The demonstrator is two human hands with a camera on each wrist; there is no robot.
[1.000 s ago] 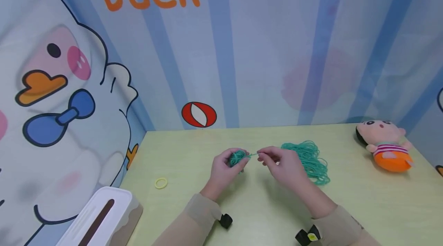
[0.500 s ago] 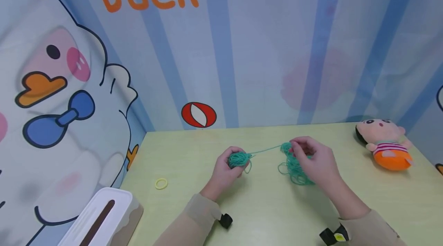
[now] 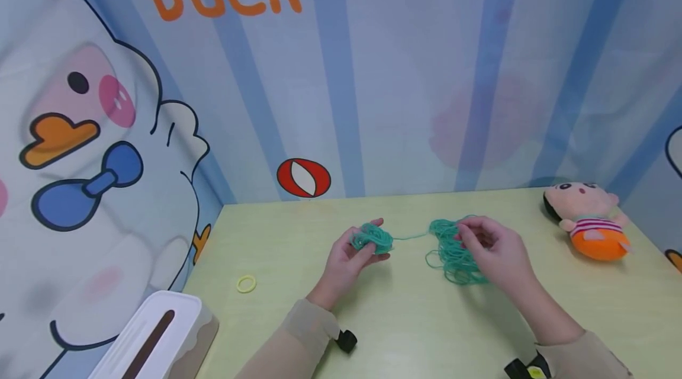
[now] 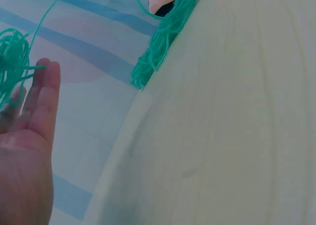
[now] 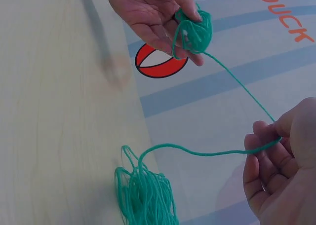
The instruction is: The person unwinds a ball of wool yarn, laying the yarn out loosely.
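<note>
In the head view my left hand (image 3: 343, 263) holds a small wound ball of green yarn (image 3: 374, 238). The right wrist view shows the thumb pressing on the ball, with the fingers spread beneath it. Between thumb and fingers my right hand (image 5: 276, 170) pinches a yarn strand (image 5: 237, 82) that runs taut to the ball. Past the pinch, the strand loops slackly down to a loose green skein (image 5: 148, 200). This skein lies on the table, and in the head view my right hand (image 3: 498, 251) overlaps its right side.
A yellow ring (image 3: 246, 283) lies on the table (image 3: 405, 325) at the left. A white box (image 3: 165, 325) with a dark slot stands at the front left corner. At the back right lies a plush doll (image 3: 591, 222). A printed curtain hangs behind.
My right hand has moved right, away from the ball, drawing the strand out over the skein. The left hand has turned and its fingers have spread, with the ball still held.
</note>
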